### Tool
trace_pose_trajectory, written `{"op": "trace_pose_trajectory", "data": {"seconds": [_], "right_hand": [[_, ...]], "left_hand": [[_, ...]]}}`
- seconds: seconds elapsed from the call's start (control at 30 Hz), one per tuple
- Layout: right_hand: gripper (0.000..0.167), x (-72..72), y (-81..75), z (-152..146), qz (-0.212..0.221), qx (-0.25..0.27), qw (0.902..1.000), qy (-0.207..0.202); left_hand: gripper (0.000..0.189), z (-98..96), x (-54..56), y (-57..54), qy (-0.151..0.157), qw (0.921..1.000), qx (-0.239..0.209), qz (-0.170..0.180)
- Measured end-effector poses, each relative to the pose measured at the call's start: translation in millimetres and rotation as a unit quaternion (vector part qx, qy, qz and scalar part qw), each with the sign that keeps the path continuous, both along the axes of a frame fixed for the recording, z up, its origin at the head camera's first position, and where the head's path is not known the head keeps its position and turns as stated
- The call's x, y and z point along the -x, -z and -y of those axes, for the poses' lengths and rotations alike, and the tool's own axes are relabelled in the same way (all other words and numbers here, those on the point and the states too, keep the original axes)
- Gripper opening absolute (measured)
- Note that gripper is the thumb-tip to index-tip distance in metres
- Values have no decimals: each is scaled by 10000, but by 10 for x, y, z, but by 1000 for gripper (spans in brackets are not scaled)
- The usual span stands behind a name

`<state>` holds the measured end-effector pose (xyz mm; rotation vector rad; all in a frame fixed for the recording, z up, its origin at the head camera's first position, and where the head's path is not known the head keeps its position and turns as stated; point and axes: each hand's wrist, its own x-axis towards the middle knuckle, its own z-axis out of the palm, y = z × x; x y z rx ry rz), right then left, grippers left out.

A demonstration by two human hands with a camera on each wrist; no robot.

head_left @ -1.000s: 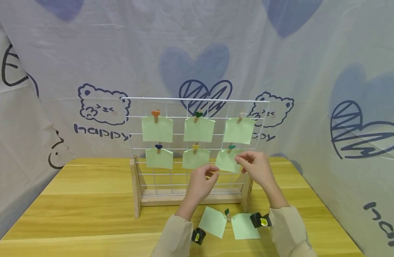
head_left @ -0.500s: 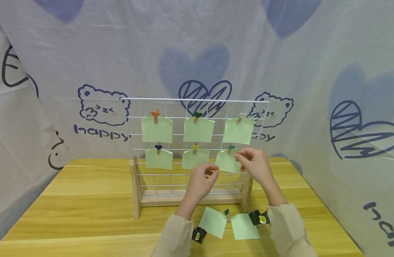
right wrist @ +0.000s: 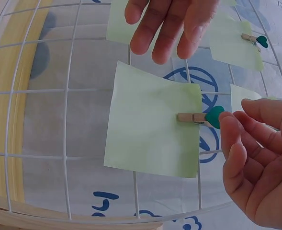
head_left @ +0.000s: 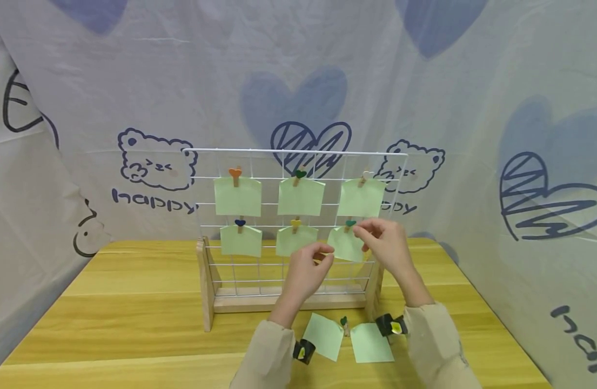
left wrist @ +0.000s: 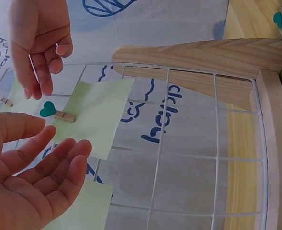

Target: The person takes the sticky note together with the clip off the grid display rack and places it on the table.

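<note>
1. From here I see the left hand (head_left: 308, 270) with its fingers loosely curved around nothing, just below the lower-right sheet and overlapping a corner of the lower-middle sheet (head_left: 294, 239).
2. The right hand (head_left: 387, 246) is apart from the left, fingers relaxed, its tips just beside the teal heart clip (right wrist: 193, 118); I cannot tell whether a fingertip touches the heart.
3. That clip pins the lower-right sheet (right wrist: 150, 127), pale green, to the white wire grid (head_left: 298, 151). The sheet hangs slightly tilted, its right side partly hidden from the head view by the right hand.
4. In the upper row, orange, dark green and white hearts mark the clips; the white heart (head_left: 368, 174) is hard to make out against the pale cloth (head_left: 181, 81).
5. In front of the wooden base (head_left: 288, 303), two loose sheets (head_left: 323, 337) lie on the surface (head_left: 133, 319) with a small clip (head_left: 345, 326) between them. A black wrist camera (head_left: 390, 325) covers part of the right one.
6. Both sleeves (head_left: 268, 351) are cut off at the bottom edge.
</note>
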<state>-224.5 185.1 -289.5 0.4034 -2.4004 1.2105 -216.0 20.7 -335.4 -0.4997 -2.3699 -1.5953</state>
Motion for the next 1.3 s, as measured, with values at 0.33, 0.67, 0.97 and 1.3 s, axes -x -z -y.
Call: {"op": "trace_pose_trajectory", "data": {"seconds": [0.33,0.67,0.97,1.3], "right_hand": [[13,19,-33,25,-412,117,9991,-48],[11,62,-49,40,-780,153,9968,-105],[13,90,-53,43,-790,52,9968,-118],[16,145,-22,40,-511,-69,9986,-81]], "left_hand": [[15,-19,13,-53,71,9996,8,-263],[16,-30,62,-66,48,10000,-42,-20],[15,-34,85,-95,29,9998,-86,-177],[16,-36,99,-109,-127,9999,63,-59]]}}
